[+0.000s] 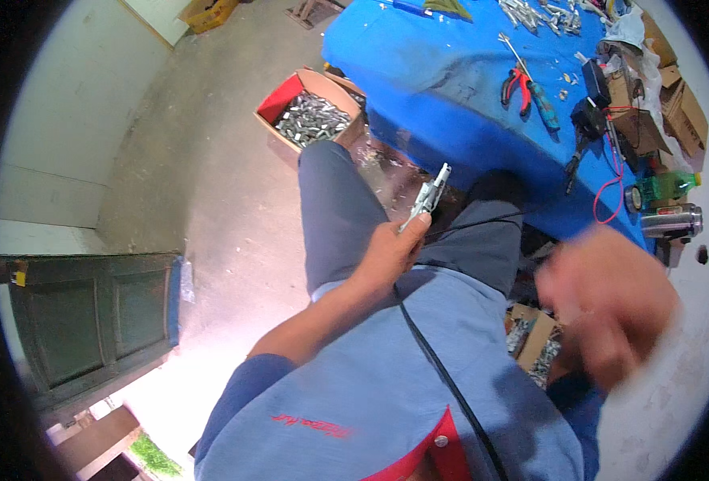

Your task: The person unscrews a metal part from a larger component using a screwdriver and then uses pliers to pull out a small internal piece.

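The left hand (397, 250) pinches the near end of a slim silvery metal fitting (431, 194), thumb on top, its far end jutting free over the gap between the knees. Held at one end only, it could tip or slip if the thumb eases, and would likely drop to the littered floor (386, 166) beside the bench (394, 48), hard to find among the scraps. The right hand (611, 301) is a blur at the right; whether its fingers are spread or closed I cannot tell. A wide swing there might snag the looped red lead (597, 210) or knock the steel flask (672, 221). The black cable (425, 345) down the shirt could catch the left wrist.
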Available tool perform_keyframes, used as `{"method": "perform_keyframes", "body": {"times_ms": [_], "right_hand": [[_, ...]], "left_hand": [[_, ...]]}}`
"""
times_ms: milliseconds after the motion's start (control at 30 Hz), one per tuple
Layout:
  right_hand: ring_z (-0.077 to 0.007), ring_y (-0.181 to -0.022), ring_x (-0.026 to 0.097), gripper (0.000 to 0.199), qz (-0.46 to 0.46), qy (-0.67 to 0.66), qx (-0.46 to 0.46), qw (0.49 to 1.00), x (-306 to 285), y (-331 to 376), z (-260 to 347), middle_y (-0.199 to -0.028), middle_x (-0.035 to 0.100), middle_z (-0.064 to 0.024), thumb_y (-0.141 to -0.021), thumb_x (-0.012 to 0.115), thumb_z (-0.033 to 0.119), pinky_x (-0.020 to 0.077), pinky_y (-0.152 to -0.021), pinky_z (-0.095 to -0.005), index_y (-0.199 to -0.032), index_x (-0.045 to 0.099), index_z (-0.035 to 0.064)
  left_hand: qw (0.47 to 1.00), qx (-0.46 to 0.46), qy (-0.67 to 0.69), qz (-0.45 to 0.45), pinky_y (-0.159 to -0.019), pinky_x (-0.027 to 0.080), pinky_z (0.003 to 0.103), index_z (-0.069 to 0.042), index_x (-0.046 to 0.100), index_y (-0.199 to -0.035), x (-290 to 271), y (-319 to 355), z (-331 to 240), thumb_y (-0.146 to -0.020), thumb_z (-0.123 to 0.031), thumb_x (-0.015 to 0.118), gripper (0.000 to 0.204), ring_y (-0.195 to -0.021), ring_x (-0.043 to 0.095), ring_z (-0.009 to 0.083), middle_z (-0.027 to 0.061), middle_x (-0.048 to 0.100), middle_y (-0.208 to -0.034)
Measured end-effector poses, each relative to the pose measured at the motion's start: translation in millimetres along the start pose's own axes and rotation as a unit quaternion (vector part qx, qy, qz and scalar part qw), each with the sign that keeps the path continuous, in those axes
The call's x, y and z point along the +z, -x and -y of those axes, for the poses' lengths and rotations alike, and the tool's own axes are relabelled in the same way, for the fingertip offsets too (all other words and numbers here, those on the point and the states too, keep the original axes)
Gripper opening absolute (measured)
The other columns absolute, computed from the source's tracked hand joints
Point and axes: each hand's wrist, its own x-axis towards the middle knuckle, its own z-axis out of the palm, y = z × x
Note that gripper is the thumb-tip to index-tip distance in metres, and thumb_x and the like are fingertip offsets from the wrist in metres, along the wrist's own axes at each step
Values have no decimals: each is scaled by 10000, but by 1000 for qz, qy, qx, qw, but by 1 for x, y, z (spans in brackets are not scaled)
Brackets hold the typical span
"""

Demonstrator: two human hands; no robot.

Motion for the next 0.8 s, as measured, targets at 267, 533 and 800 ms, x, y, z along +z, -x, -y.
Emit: {"method": "perform_keyframes", "body": {"times_ms": [267,533,800], "right_hand": [[-54,-744,585,293,-318,-413,250,816,133,-11,-145,-907,651,-11,-935,666,237,462,-616,-213,-1139,615,32],[-64,-746,591,252,-373,-420,172,809,130,3,-142,-871,643,-16,-958,626,212,488,-682,-212,-1106,621,9],[-62,-657,569,294,-355,-360,249,826,124,26,-137,-773,642,-36,-1006,512,229,438,-557,-200,-1163,599,-4]], "left_hand": [[974,140,-174,20,-534,383,325,29,658,-827,39,11,-13,-932,-432,617,475,-596,491,110,24,548,-610],[950,126,-282,47,-597,466,384,21,662,-867,56,11,-5,-891,-331,670,353,-590,600,243,159,625,-653],[968,80,-193,139,-811,506,296,18,660,-1095,57,9,-4,-917,-174,654,262,-878,627,111,74,703,-939]]}}
